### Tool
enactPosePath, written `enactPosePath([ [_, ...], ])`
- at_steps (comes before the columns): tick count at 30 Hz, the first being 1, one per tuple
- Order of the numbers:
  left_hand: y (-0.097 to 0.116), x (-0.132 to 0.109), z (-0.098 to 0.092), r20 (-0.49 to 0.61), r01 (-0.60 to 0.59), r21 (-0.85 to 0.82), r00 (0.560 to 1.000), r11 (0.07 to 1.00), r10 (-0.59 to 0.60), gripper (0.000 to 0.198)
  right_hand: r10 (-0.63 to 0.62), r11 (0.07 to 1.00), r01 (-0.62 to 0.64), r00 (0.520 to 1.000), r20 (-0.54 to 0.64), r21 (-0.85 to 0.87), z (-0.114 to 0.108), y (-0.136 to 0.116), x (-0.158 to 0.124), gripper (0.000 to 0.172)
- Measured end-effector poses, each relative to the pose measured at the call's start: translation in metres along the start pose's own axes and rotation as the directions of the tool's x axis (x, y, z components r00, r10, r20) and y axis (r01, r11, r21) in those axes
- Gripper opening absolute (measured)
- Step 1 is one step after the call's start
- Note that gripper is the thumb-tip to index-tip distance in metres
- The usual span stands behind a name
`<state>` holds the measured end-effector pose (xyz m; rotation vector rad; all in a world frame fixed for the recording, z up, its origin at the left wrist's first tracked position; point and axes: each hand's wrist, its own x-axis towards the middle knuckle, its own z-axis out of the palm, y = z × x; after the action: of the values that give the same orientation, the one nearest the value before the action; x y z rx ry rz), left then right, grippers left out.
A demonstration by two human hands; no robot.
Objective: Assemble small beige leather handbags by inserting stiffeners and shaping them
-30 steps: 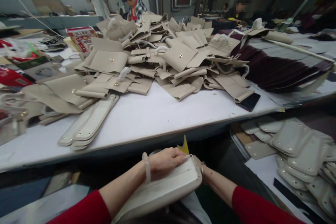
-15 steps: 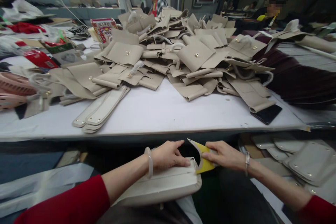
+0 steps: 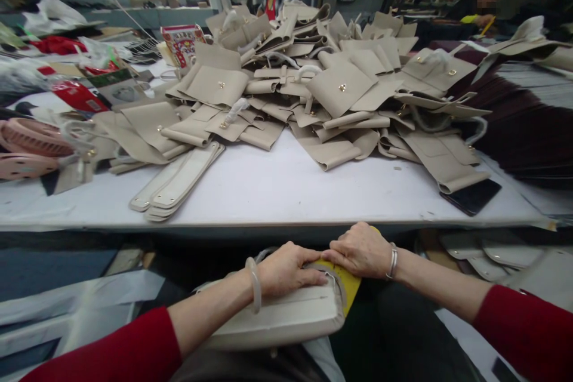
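Note:
On my lap lies a pale beige bag piece (image 3: 277, 316) with a rounded corner at its right end. My left hand (image 3: 290, 268) presses on top of it, thumb along the upper face and fingers gripping the far edge. A yellow strip (image 3: 351, 289) curves around the piece's right end. My right hand (image 3: 360, 250) is closed on the strip's upper part, close beside my left fingertips. A grey handle loop shows partly behind my left hand.
Beige bag parts (image 3: 342, 86) are heaped on the white table (image 3: 268, 191). Long pale panels (image 3: 179, 182) and a dark phone (image 3: 472, 197) lie near its front edge. More panels (image 3: 514, 253) sit at lower right. Two people work behind.
My right hand has moved left and up toward my left hand, drawing the yellow strip against the bag piece's end. The view has shifted slightly.

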<state>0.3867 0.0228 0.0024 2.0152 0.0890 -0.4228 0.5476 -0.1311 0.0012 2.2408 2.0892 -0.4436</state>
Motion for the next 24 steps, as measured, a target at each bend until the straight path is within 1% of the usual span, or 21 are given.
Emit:
enactPosePath([
  [4,0.001,0.001,0.001,-0.021,0.036,0.163,0.999,0.986,-0.033,0.035,0.041,0.999,-0.041,0.999,0.020,-0.018,0.005,-0.006,-0.002,0.066],
  [7,0.003,0.000,0.003,-0.038,0.004,0.245,0.999,0.969,0.005,0.037,0.116,0.993,-0.115,0.992,0.039,-0.027,0.011,-0.016,-0.006,0.068],
  [11,0.008,0.000,0.009,-0.052,0.002,0.361,0.998,0.933,0.018,0.048,0.227,0.973,-0.224,0.973,0.052,-0.054,0.019,-0.032,-0.012,0.069],
  [13,0.008,-0.002,0.009,-0.051,0.023,0.368,0.999,0.930,-0.005,0.051,0.236,0.970,-0.231,0.970,0.061,-0.069,0.021,-0.038,-0.014,0.064],
  [14,0.006,-0.005,0.006,-0.047,0.038,0.336,0.999,0.941,-0.024,0.051,0.222,0.973,-0.216,0.973,0.068,-0.075,0.021,-0.039,-0.015,0.060],
  [15,0.001,-0.011,0.000,-0.059,0.067,0.256,0.997,0.964,-0.053,0.051,0.196,0.978,-0.190,0.978,0.076,-0.083,0.020,-0.039,-0.015,0.057],
  [17,-0.016,-0.033,-0.018,-0.148,0.133,-0.004,0.980,0.991,-0.132,0.055,0.173,0.985,-0.171,0.981,0.085,-0.038,0.017,-0.038,-0.013,0.055],
  [18,-0.030,-0.051,-0.029,-0.219,0.152,-0.141,0.959,0.978,-0.181,0.059,0.191,0.981,-0.193,0.979,0.078,0.027,0.015,-0.037,-0.011,0.056],
  [19,-0.045,-0.072,-0.038,-0.296,0.162,-0.264,0.925,0.951,-0.240,0.064,0.221,0.968,-0.227,0.973,0.065,0.110,0.013,-0.037,-0.007,0.058],
  [20,-0.060,-0.095,-0.044,-0.362,0.167,-0.350,0.883,0.922,-0.297,0.067,0.253,0.946,-0.258,0.966,0.051,0.196,0.010,-0.039,0.000,0.060],
  [21,-0.076,-0.117,-0.046,-0.406,0.175,-0.419,0.842,0.891,-0.356,0.070,0.273,0.923,-0.273,0.961,0.036,0.270,0.006,-0.043,0.009,0.061],
  [22,-0.091,-0.137,-0.043,-0.418,0.189,-0.490,0.806,0.851,-0.420,0.074,0.269,0.912,-0.261,0.963,0.021,0.317,0.002,-0.049,0.020,0.061],
  [23,-0.105,-0.152,-0.036,-0.396,0.200,-0.570,0.783,0.797,-0.480,0.078,0.233,0.920,-0.220,0.972,-0.002,0.324,-0.001,-0.059,0.034,0.061],
  [24,-0.116,-0.161,-0.026,-0.356,0.198,-0.646,0.776,0.737,-0.521,0.081,0.174,0.942,-0.155,0.984,-0.037,0.298,-0.005,-0.071,0.050,0.060],
])
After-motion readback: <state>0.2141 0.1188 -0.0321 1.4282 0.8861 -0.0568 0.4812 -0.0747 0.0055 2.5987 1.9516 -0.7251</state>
